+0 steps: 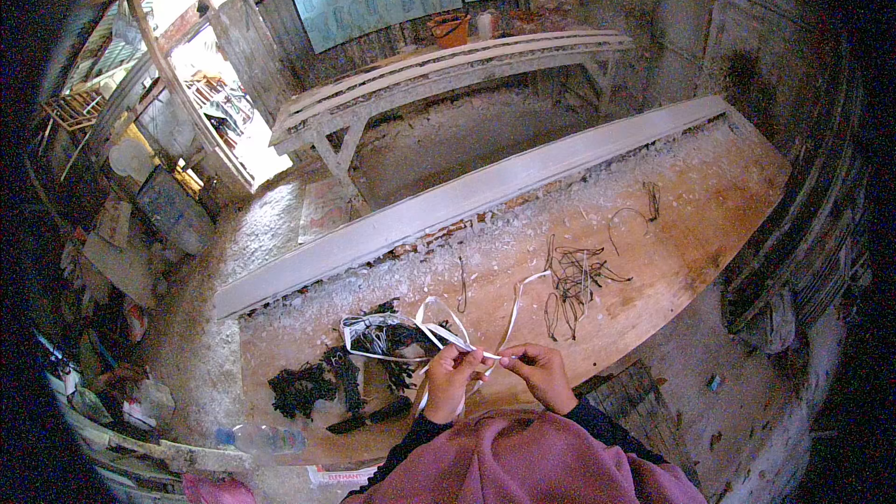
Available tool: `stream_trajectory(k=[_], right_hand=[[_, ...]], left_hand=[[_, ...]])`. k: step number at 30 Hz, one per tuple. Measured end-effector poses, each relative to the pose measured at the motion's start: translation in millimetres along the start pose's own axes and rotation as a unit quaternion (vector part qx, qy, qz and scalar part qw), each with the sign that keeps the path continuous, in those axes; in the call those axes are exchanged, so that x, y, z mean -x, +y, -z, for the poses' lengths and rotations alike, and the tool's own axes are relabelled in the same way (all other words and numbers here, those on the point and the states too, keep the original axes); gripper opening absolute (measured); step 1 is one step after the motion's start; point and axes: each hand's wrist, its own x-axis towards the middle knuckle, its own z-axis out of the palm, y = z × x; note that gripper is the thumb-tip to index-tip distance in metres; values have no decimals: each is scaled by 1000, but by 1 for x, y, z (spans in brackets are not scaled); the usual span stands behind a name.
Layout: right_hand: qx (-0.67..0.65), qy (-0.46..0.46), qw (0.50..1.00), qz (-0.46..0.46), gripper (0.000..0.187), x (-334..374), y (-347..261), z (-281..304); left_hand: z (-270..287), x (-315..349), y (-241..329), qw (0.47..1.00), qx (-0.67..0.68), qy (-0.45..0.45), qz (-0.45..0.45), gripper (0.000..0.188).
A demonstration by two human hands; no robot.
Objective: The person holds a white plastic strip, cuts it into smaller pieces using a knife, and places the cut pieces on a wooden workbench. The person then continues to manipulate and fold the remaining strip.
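Close in front of me, my left hand [452, 381] pinches a white flat strip [516, 310] between thumb and fingers. My right hand [539, 374] grips the same strip just beside it, with both sets of fingertips nearly meeting. Loops of the strip spread over the wooden table [644, 257], some hanging below the hands. Left of my left hand lie bundles of black cord [302, 390], partly crossed by the white strip. A dark knife-like tool [370, 416] rests near the table's front edge. To the right, a tangle of thin dark cords [577, 282] lies loose.
A raised pale board [485, 198] runs along the table's far side, with white scraps scattered before it. Behind stands a long bench [448, 70] with an orange bucket [451, 31]. Clear plastic bottles [271, 439] lie at the near left. A bright doorway opens at the left.
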Motion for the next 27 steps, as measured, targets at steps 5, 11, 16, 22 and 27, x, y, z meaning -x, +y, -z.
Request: stream_trajectory(k=[5,11,16,22,27], right_hand=[[-15,-96,993,-65,17,-1,2,3],[-205,-133,957,-154,12,-1,-7,4],[-285,-61,940,-177,10,-2,-12,5],[-214,-13,975,-48,4,2,-15,1],[146,-8,953,265,10,5,-26,6]], left_hand=[[1,0,-4,999,-12,-30,-9,9],[2,1,-6,997,-35,-59,-39,10],[2,0,-3,990,-116,-85,-13,12],[-3,-1,-4,994,-61,-95,-10,13],[-5,2,-2,994,3,-103,46,11]])
